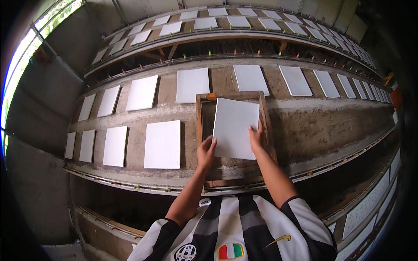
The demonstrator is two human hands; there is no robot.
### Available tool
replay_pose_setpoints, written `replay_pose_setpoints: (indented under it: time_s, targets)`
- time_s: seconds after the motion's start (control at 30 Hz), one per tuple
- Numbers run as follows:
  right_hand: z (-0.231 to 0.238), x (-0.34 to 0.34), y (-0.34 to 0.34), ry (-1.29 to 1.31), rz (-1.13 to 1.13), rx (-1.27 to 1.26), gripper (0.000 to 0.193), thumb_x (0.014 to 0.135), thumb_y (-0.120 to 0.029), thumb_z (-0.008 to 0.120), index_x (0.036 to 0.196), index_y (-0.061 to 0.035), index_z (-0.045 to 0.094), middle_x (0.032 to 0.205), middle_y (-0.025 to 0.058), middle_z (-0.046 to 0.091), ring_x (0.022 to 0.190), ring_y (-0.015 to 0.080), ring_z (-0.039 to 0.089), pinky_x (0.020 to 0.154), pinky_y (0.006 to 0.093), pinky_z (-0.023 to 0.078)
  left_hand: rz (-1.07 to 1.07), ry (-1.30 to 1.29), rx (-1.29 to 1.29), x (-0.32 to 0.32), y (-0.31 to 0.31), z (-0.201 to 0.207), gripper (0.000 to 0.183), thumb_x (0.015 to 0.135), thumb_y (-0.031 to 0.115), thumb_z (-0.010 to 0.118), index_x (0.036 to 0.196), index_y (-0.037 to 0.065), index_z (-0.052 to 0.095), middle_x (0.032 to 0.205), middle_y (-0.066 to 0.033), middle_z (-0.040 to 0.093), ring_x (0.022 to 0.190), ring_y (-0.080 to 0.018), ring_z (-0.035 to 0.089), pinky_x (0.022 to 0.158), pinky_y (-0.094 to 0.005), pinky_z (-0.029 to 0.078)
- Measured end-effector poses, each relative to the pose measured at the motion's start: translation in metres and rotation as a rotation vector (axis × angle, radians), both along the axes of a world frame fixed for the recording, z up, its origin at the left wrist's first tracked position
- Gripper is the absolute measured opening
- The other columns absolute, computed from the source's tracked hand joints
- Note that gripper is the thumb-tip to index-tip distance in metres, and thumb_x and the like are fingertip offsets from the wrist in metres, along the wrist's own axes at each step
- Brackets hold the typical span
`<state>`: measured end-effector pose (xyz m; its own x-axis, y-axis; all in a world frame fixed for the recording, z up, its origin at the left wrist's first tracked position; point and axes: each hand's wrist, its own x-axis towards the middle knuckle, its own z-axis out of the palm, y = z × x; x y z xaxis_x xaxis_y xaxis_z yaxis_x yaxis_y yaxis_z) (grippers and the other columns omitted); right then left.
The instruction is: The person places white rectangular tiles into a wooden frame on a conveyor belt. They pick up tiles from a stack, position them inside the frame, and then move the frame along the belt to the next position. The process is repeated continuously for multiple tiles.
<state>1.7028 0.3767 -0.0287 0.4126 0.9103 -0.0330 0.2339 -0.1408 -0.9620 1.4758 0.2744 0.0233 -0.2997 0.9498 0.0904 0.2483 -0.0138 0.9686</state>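
Note:
Between my two hands is a white rectangular panel (235, 128), held slightly tilted by its side edges. My left hand (207, 151) grips its lower left edge, thumb on the front. Higher up, my right hand (257, 135) is closed on the right edge, thumb also on the face. Behind and around the panel is an open wooden frame (199, 117) lying on the long brown table (322, 130). An orange-brown patch marks the frame's top left corner. The fingers behind the panel are hidden.
Similar white panels (162, 144) lie in rows along the table, left and beyond the frame. A further table bears more white panels (205, 23). Small coloured pegs line the table edges. At the lower right, marked white panels (365, 204) lie on another surface. A dark wall (39, 95) stands left.

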Motion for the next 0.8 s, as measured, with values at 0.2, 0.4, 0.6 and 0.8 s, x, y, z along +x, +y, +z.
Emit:
replay_pose_setpoints:
  time_s: [0.2, 0.4, 0.6, 0.8]
  targets:
    - [-0.037, 0.005, 0.009, -0.124, 0.168, -0.133, 0.068, 0.095, -0.018, 0.068, 0.156, -0.0155, 0.038, 0.138, 0.0211, 0.061, 0.123, 0.0362, 0.061, 0.102, 0.0431, 0.049, 0.221, 0.611, -0.079, -0.037, -0.011, -0.057, 0.057, 0.099, 0.035, 0.064, 0.141, -0.001, 0.053, 0.128, -0.0288, 0.056, 0.116, -0.0445, 0.055, 0.102, -0.0489, 0.044]
    - [-0.052, -0.005, 0.000, -0.254, 0.222, -0.124, 0.070, 0.096, -0.026, 0.068, 0.157, -0.0215, 0.036, 0.138, 0.0218, 0.061, 0.124, 0.0420, 0.061, 0.102, 0.0474, 0.049, 0.181, 0.519, -0.202, -0.036, -0.012, -0.062, 0.060, 0.100, 0.037, 0.063, 0.142, -0.004, 0.050, 0.119, -0.0299, 0.057, 0.110, -0.0460, 0.057, 0.096, -0.0482, 0.048]
    - [-0.067, -0.008, -0.004, -0.274, 0.211, -0.081, 0.069, 0.096, -0.027, 0.068, 0.158, -0.0226, 0.036, 0.137, 0.0223, 0.061, 0.122, 0.0430, 0.062, 0.100, 0.0479, 0.050, 0.153, 0.526, -0.226, -0.033, -0.013, -0.056, 0.067, 0.098, 0.038, 0.065, 0.148, -0.002, 0.045, 0.125, -0.0280, 0.053, 0.116, -0.0457, 0.054, 0.100, -0.0481, 0.046]
    - [-0.042, -0.012, -0.018, -0.364, 0.188, -0.180, 0.069, 0.096, -0.028, 0.067, 0.157, -0.0216, 0.036, 0.132, 0.0220, 0.065, 0.115, 0.0436, 0.064, 0.096, 0.0495, 0.051, 0.165, 0.746, -0.195, -0.024, -0.016, -0.037, 0.055, 0.093, 0.039, 0.070, 0.143, 0.019, 0.057, 0.146, -0.0265, 0.042, 0.135, -0.0466, 0.042, 0.110, -0.0532, 0.037]
